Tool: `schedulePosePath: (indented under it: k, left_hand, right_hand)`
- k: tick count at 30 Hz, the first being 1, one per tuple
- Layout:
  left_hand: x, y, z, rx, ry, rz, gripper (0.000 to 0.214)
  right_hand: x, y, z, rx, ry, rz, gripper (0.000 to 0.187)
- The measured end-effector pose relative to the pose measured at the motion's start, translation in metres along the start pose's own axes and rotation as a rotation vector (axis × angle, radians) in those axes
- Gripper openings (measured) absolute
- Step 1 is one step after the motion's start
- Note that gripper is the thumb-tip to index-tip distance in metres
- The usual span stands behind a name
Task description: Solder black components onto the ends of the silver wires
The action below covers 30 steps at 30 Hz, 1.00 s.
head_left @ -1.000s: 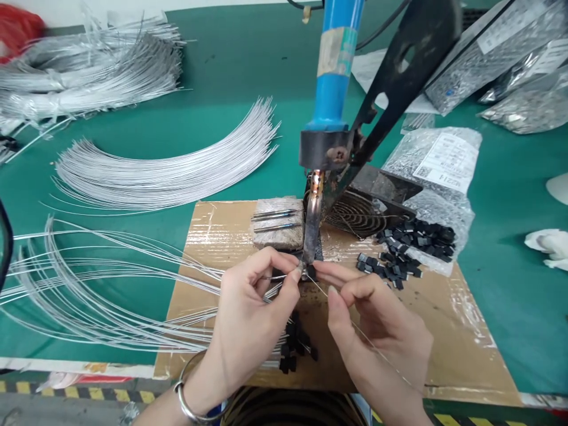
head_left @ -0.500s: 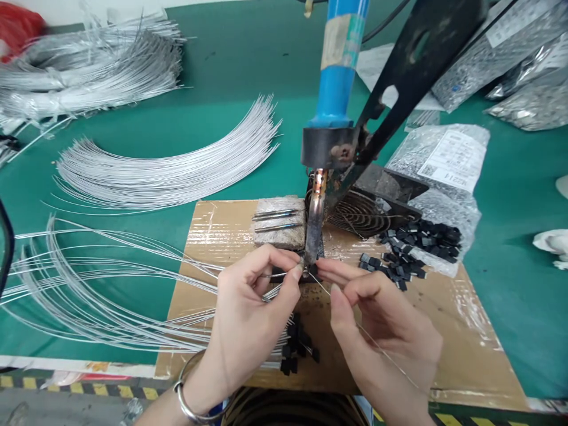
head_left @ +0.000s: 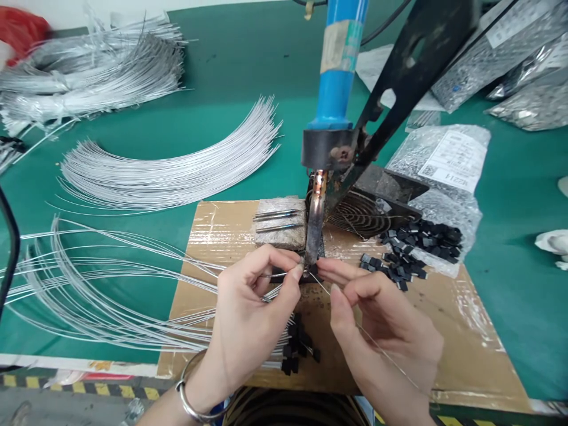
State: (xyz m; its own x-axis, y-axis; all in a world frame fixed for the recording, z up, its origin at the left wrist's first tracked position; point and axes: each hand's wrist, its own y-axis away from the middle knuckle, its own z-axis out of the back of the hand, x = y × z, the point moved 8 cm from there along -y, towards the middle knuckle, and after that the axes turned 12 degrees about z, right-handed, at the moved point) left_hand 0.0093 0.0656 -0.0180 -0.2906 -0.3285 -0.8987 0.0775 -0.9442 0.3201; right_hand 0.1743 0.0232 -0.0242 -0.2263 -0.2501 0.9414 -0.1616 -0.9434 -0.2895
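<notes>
A soldering iron (head_left: pixel 339 97) with a blue handle is clamped point-down in a black metal arm (head_left: pixel 399 83). Just left of its tip, my left hand (head_left: pixel 255 313) pinches a white wire (head_left: pixel 278 274) between thumb and fingers; the wire's end is mostly hidden by the fingertips. From the right, my right hand (head_left: pixel 386 325) grips a thin strand of solder wire (head_left: pixel 381 349), which runs across the palm up to the tip. Its extended fingers reach close to the iron. Whatever small part sits at the tip is too small to make out.
Brown cardboard (head_left: pixel 452 343) covers the work spot. Finished-looking wires (head_left: pixel 177 331) with black connectors (head_left: pixel 293 349) lie at left. Loose black connectors (head_left: pixel 412 248), a coil holder (head_left: pixel 364 213), a pad with metal rods (head_left: pixel 279 222), a white wire bundle (head_left: pixel 177 174) and plastic bags (head_left: pixel 448 160) surround it.
</notes>
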Motion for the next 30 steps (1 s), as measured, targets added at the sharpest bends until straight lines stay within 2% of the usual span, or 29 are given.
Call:
schedulePosePath:
  k: [30]
  left_hand:
    - [-0.0003, 0.0012, 0.0022, -0.043, -0.04, -0.06, 0.01]
  right_hand:
    - [0.0006, 0.0015, -0.0001, -0.043, -0.01, 0.092, 0.02]
